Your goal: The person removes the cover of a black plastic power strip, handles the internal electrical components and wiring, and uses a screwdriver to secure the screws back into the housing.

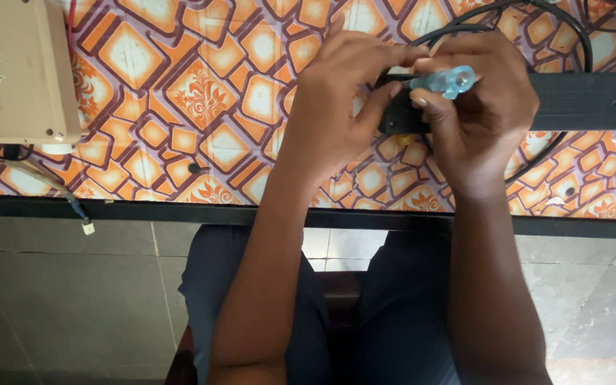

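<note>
Our right hand pinches a translucent blue handle; our left hand fingers close on the black bar near the tabletop's front edge.

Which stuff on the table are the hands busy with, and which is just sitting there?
Busy with:
left hand and right hand on the long black bar
see-through blue handle in the right hand

Just sitting:
beige box
black cables
small white plug

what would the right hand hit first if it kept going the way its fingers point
The right hand, holding a translucent blue handle, points left toward the left hand. It would probably meet that hand's fingertips first, at the long black bar; depth is unclear.
</note>
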